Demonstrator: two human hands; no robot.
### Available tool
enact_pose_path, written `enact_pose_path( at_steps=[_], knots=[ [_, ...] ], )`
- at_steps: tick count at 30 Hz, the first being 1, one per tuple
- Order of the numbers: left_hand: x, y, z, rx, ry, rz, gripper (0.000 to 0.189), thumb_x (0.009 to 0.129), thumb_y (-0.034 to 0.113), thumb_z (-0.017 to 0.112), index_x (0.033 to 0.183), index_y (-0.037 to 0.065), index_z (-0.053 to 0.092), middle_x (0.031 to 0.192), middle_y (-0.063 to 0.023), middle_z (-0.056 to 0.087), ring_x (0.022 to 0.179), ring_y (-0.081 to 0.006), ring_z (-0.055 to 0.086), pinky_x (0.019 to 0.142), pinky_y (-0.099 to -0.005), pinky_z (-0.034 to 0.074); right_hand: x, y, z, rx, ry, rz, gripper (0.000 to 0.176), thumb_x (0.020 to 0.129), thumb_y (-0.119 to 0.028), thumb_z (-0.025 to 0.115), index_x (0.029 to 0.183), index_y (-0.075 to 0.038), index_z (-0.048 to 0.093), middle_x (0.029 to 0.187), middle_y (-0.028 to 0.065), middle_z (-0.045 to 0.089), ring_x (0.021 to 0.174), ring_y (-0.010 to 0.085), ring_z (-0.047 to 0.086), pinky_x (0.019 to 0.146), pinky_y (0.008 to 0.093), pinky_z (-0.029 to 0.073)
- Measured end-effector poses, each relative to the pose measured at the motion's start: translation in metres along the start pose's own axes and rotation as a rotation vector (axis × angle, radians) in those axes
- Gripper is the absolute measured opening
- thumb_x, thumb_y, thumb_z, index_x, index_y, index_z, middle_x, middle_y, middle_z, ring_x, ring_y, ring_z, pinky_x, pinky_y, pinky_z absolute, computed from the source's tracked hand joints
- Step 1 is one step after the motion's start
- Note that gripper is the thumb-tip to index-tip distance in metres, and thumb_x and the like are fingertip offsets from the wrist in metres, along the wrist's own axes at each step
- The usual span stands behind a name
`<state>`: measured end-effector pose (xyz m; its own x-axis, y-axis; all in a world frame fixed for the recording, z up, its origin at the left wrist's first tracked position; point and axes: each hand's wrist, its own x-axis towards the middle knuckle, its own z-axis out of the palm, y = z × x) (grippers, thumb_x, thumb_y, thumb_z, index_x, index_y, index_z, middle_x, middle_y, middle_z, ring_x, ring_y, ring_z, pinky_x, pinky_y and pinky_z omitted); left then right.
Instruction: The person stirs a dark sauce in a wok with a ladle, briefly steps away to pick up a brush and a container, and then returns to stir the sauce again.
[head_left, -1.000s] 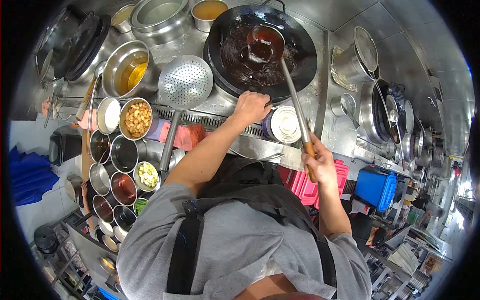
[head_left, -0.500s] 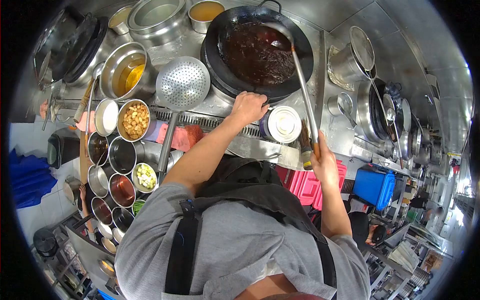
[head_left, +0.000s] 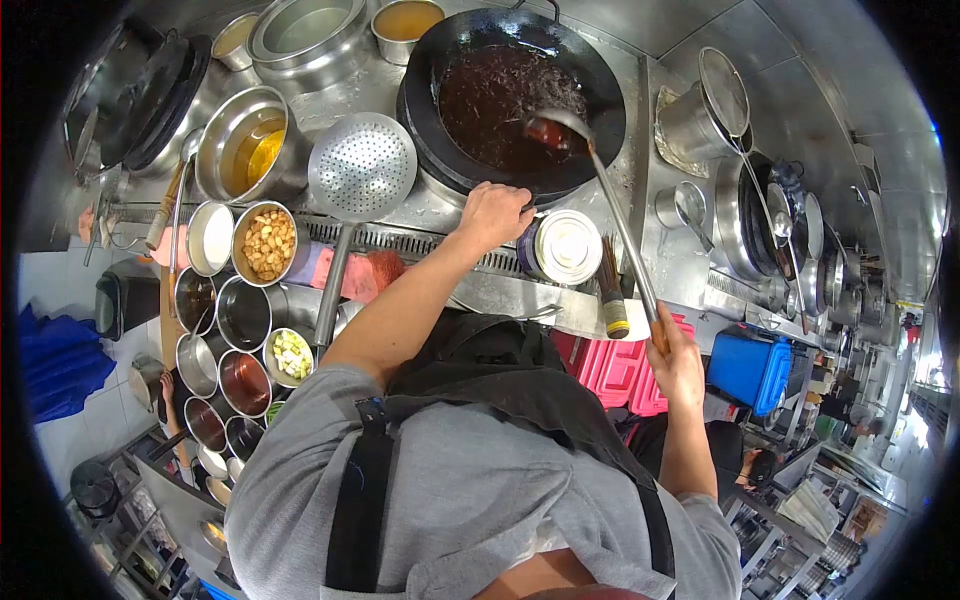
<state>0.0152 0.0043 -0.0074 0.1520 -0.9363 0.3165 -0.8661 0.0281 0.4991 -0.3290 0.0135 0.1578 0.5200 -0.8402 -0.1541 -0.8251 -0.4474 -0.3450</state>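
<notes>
Head view: right hand (head_left: 677,366) hides ladle (head_left: 553,129) handle's end.

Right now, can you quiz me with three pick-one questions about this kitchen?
1. Where is the scoop end of the ladle?
A. over the wok
B. inside a drawer
C. on the floor

2. What colour is the box beside the right hand?
A. green
B. blue
C. yellow

3. What is the right hand doing?
A. lying open and empty
B. holding a plate
C. gripping the ladle's handle

Answers:
1 A, the scoop hangs over the dark sauce in the wok.
2 B, the box is bright blue.
3 C, the hand wraps around the end of the long handle.
</notes>
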Motion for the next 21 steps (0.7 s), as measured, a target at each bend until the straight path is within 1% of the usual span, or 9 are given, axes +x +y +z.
enact_pose_path(
  at_steps=[1, 6, 8, 9, 10, 13, 15, 16, 21],
  knots=[
    [0.0, 0.001, -0.001, -0.003, -0.013, -0.005, 0.023, 0.083, 0.031, 0.067, 0.08, 0.009, 0.065, 0.079, -0.0091, 0.07, 0.081, -0.0268, 0.068, 0.077, -0.0422, 0.05, -0.005, 0.002, 0.001, -0.002, 0.013, -0.018, 0.062, 0.08, -0.003, 0.068, 0.139, -0.006, 0.05, 0.099, 0.0226, 0.068, 0.086, 0.039, 0.067, 0.077, 0.042, 0.053],
    [0.001, 0.002, -0.001, -0.013, -0.012, -0.014, 0.025, 0.082, 0.032, 0.068, 0.079, 0.008, 0.065, 0.079, -0.0096, 0.07, 0.08, -0.027, 0.068, 0.077, -0.0418, 0.05, 0.007, -0.003, 0.02, -0.071, -0.034, 0.002, 0.058, 0.081, -0.007, 0.071, 0.136, -0.009, 0.053, 0.096, 0.0206, 0.066, 0.086, 0.0381, 0.067, 0.077, 0.0427, 0.053],
    [0.002, 0.003, -0.004, 0.0, -0.055, -0.03, 0.025, 0.083, 0.032, 0.068, 0.08, 0.008, 0.065, 0.079, -0.0095, 0.07, 0.08, -0.0268, 0.068, 0.078, -0.0414, 0.05, 0.021, 0.006, 0.047, 0.094, 0.009, -0.093, 0.056, 0.085, -0.01, 0.068, 0.138, -0.013, 0.052, 0.093, 0.0201, 0.066, 0.085, 0.0393, 0.066, 0.075, 0.0464, 0.053],
    [0.002, 0.003, -0.003, 0.003, -0.055, -0.031, 0.025, 0.083, 0.032, 0.068, 0.08, 0.008, 0.065, 0.079, -0.0095, 0.07, 0.08, -0.0268, 0.068, 0.078, -0.0414, 0.05, 0.027, 0.007, 0.062, 0.099, -0.012, -0.077, 0.056, 0.085, -0.011, 0.067, 0.139, -0.013, 0.05, 0.098, 0.0203, 0.066, 0.087, 0.0413, 0.065, 0.077, 0.0477, 0.052],
    [0.002, 0.002, -0.002, -0.005, -0.046, -0.027, 0.024, 0.083, 0.032, 0.068, 0.08, 0.008, 0.065, 0.079, -0.0094, 0.07, 0.081, -0.0265, 0.068, 0.078, -0.0412, 0.05, 0.035, 0.006, 0.076, 0.143, -0.025, -0.103, 0.058, 0.086, -0.011, 0.065, 0.141, -0.011, 0.047, 0.094, 0.0214, 0.066, 0.085, 0.043, 0.064, 0.078, 0.0496, 0.05],
    [0.001, 0.0, 0.001, -0.012, -0.022, -0.019, 0.024, 0.083, 0.032, 0.068, 0.079, 0.009, 0.064, 0.08, -0.0092, 0.07, 0.081, -0.0262, 0.067, 0.078, -0.0408, 0.05, 0.067, 0.001, 0.106, 0.174, -0.134, -0.008, 0.059, 0.086, -0.009, 0.062, 0.142, -0.008, 0.044, 0.086, 0.0248, 0.065, 0.082, 0.0437, 0.064, 0.077, 0.051, 0.049],
    [0.0, -0.001, 0.001, -0.015, -0.009, 0.001, 0.024, 0.083, 0.032, 0.068, 0.079, 0.009, 0.064, 0.079, -0.0091, 0.069, 0.081, -0.0263, 0.067, 0.078, -0.0405, 0.05, 0.091, 0.003, 0.124, 0.122, -0.013, -0.075, 0.062, 0.088, -0.008, 0.061, 0.146, -0.013, 0.04, 0.089, 0.0262, 0.065, 0.087, 0.0451, 0.064, 0.078, 0.0489, 0.05],
    [0.0, 0.0, 0.0, -0.012, -0.014, 0.001, 0.024, 0.083, 0.032, 0.068, 0.079, 0.009, 0.064, 0.079, -0.0091, 0.069, 0.081, -0.0263, 0.067, 0.078, -0.0405, 0.05, 0.103, -0.001, 0.126, 0.131, -0.001, -0.059, 0.061, 0.088, -0.008, 0.059, 0.146, -0.013, 0.04, 0.093, 0.0267, 0.065, 0.09, 0.046, 0.063, 0.078, 0.0503, 0.049],
    [0.001, 0.0, -0.002, 0.011, -0.026, 0.01, 0.023, 0.082, 0.032, 0.068, 0.08, 0.009, 0.064, 0.08, -0.0095, 0.07, 0.081, -0.0263, 0.068, 0.078, -0.0406, 0.05, 0.144, 0.002, 0.118, 0.097, 0.099, -0.007, 0.059, 0.09, -0.013, 0.058, 0.147, -0.015, 0.04, 0.096, 0.0256, 0.067, 0.094, 0.0439, 0.064, 0.081, 0.0481, 0.05]
  ],
)
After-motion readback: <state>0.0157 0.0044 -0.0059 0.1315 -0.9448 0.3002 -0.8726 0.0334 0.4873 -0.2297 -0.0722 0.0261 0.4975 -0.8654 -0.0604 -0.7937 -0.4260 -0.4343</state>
